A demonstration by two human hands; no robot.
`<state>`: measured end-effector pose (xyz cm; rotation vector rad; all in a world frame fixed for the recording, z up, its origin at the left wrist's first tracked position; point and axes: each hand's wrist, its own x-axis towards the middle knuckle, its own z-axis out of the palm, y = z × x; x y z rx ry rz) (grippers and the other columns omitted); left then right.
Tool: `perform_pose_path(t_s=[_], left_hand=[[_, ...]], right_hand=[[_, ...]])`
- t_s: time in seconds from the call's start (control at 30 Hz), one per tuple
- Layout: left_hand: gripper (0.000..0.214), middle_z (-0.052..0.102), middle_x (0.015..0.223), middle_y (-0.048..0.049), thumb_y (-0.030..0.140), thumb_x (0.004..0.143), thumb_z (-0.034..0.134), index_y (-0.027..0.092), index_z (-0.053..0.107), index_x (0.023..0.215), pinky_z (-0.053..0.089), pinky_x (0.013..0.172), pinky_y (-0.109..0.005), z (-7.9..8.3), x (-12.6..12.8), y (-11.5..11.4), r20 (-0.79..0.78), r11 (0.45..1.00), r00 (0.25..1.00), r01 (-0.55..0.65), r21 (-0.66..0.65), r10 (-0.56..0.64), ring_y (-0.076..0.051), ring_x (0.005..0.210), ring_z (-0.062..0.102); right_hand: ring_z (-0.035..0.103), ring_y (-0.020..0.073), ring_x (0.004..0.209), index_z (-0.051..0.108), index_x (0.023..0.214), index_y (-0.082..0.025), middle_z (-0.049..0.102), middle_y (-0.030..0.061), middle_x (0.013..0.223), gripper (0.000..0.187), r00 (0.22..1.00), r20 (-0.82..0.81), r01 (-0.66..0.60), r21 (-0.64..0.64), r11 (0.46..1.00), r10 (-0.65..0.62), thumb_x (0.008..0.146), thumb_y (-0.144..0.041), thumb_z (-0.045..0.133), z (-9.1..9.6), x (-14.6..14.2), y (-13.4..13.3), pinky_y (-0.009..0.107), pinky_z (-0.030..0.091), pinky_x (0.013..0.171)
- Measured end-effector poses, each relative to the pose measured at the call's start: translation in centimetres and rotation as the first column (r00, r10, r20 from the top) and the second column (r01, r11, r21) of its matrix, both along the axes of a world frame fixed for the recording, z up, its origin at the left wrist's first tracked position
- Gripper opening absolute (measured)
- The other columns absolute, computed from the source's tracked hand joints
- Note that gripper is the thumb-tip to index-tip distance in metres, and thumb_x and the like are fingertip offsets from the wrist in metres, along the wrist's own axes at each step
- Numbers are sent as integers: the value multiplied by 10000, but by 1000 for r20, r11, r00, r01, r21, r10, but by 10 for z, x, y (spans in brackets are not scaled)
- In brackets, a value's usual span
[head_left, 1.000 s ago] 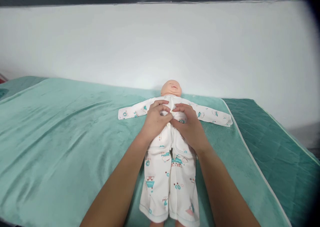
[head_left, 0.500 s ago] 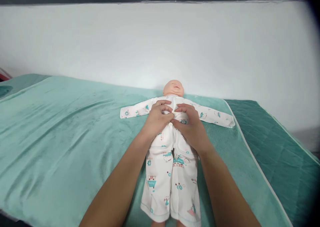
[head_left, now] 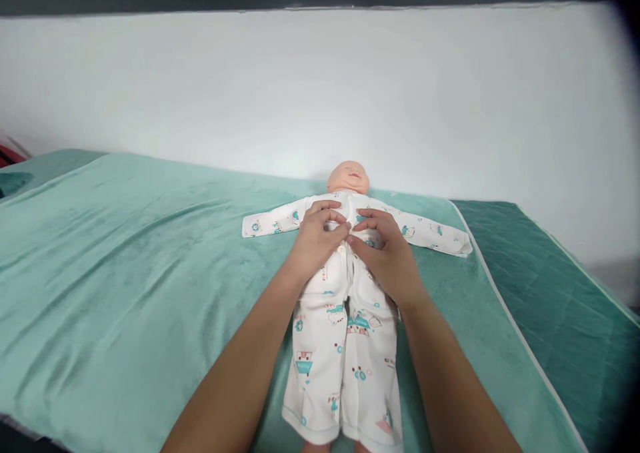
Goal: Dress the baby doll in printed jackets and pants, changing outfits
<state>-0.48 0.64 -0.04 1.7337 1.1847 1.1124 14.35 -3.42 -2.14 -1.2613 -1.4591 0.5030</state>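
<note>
A baby doll [head_left: 349,177] lies on its back with its head toward the wall. It wears a white long-sleeved shirt [head_left: 435,236] with small teal and red prints, both sleeves spread wide, and matching pants [head_left: 370,380]. Over the chest, my left hand [head_left: 316,238] pinches the shirt's front edge between thumb and index finger. My right hand [head_left: 389,256] grips the opposite front edge, its thumb close to my left fingertips. Just below the fingers a pale button [head_left: 341,248] shows on the placket. My hands hide most of the chest.
A light green blanket [head_left: 125,273] covers the surface under the doll. Darker green quilted cloth [head_left: 545,286] extends at the right. Behind the doll's head rises a white wall [head_left: 320,93]. Something red [head_left: 10,155] shows at the far left edge.
The fingertips of my right hand have shifted slightly at the shirt's front edge, and the thumb is a little farther right. The doll lies as before; the view has moved slightly.
</note>
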Motion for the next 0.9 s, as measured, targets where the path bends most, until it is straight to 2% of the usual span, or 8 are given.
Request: perform_pose_path(t_s=[0.07,0.17,0.4,0.63,0.7,0.83,0.9], left_hand=[[104,575,1332,-38,265,859,622,211,680,792,453,981,-343,-1,-1,0,0,1000,1000,-1,11,1,-211,1196,563],[103,579,1335,-36,275,860,631,214,683,796,462,959,-337,-1,-1,0,4,1000,1000,-14,20,14,-207,1198,567],[65,600,1308,-34,172,781,638,212,676,748,475,939,-337,0,5,-1,-25,996,996,-79,28,80,-210,1199,574],[89,579,1350,-25,148,749,612,208,677,742,509,899,-347,0,2,-1,-15,998,999,-44,-35,44,-221,1133,592],[93,569,1365,-25,147,751,606,205,677,748,522,842,-328,3,1,-2,-6,998,1000,-23,-64,23,-220,1121,590],[79,520,1428,-22,192,772,599,201,677,769,501,630,-267,10,-2,-6,34,988,999,38,-150,-34,-211,1064,605],[90,503,1451,-20,210,784,590,200,679,782,491,608,-261,12,-4,-7,56,981,997,69,-180,-60,-209,1058,612]], right_hand=[[540,237,1234,655,895,-266,608,33,1270,52,1000,-22,6,11,1000,-6,854,-298,658,0,0,-1,462,378,1088],[559,228,1213,673,917,-267,617,38,1249,77,999,-45,20,31,999,-18,896,-304,610,1,0,-1,452,395,1086],[557,210,1221,683,919,-269,609,29,1250,60,999,-25,25,19,999,-25,881,-266,637,1,0,0,427,394,1092],[550,218,1230,649,842,-248,605,36,1264,38,1000,-13,13,9,1000,-13,874,-257,632,0,1,1,439,387,1089],[546,220,1235,638,830,-245,604,38,1267,44,1000,-12,8,12,1000,-8,872,-247,625,0,1,1,442,381,1092],[526,226,1257,627,885,-249,591,39,1293,20,1000,12,-7,15,1000,7,870,-245,615,-1,0,1,454,364,1105],[520,231,1260,623,899,-249,584,40,1309,37,1000,28,-4,1,1000,4,865,-243,610,-1,0,2,463,359,1107]])
